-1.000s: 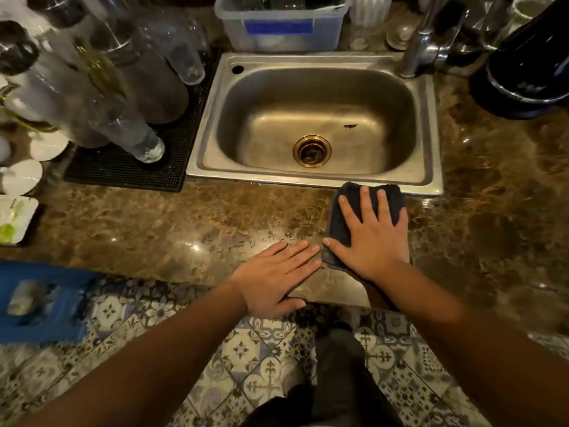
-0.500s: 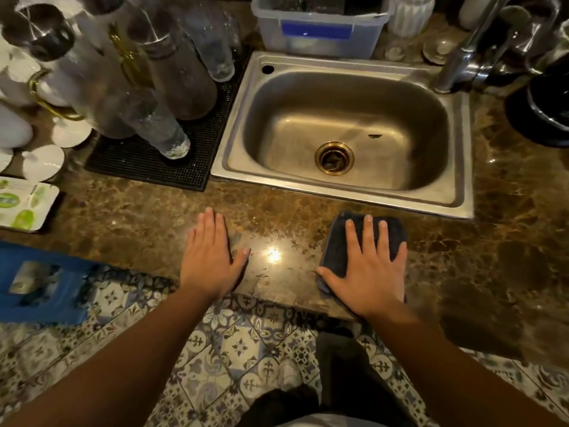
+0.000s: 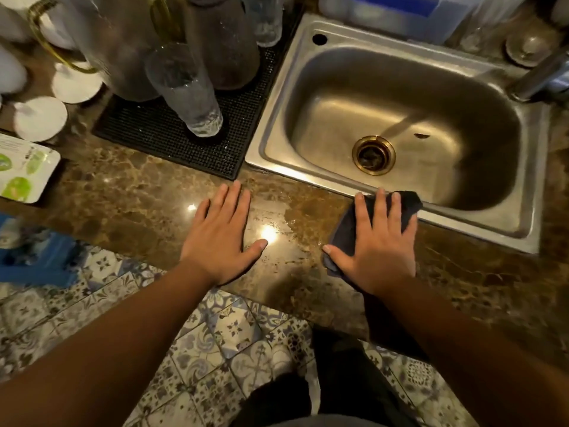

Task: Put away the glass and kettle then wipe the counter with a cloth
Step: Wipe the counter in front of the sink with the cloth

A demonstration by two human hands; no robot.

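Marble counter [image 3: 129,204] mid-wipe: right hand [image 3: 380,245] pressed flat on dark cloth [image 3: 345,229]; left hand [image 3: 220,235] lay flat, empty. Next, probably sweeping leftward.

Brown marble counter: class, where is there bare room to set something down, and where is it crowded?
Bare: brown marble counter between the white packet, black rubber mat and left hand; also between the hands, and right of the right hand pressing the dark cloth. Crowded: the mat, packed with glassware.
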